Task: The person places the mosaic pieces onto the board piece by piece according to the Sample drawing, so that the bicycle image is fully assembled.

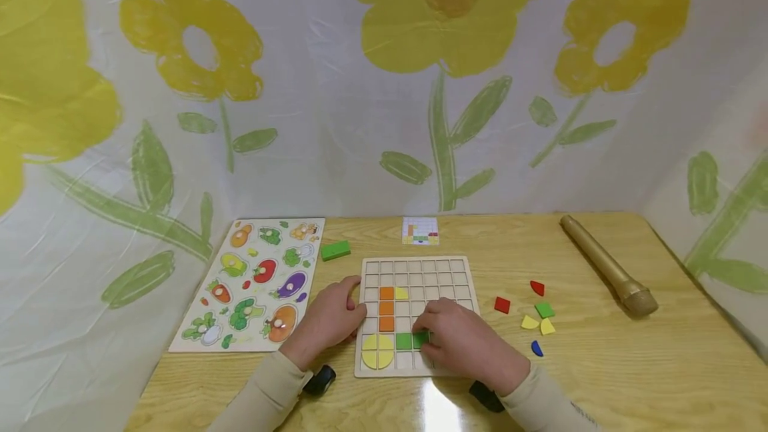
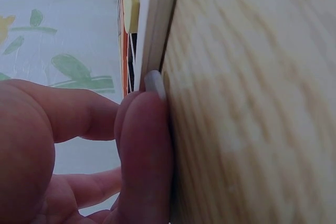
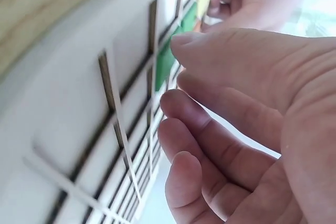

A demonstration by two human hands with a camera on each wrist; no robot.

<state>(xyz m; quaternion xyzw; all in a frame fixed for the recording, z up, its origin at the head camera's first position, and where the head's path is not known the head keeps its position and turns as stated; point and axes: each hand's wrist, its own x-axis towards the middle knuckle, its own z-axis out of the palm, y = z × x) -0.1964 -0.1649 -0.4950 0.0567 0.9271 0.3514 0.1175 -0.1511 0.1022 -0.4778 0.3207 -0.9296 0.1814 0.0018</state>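
Observation:
A wooden grid board lies on the table with orange squares, yellow quarter-circles and green squares in its cells. My left hand is at the board's left side, thumb and forefinger touching its edge; in the left wrist view the thumb lies low against that edge. Over the lower middle cells, my right hand pinches the right one of two green squares between thumb and forefinger, partly hidden by the fingers. Its other fingers curl loosely above the grid.
Loose red, green, yellow and blue pieces lie right of the board. A gold microphone is farther right. At left are a vegetable puzzle and a green block. A pattern card lies behind the board.

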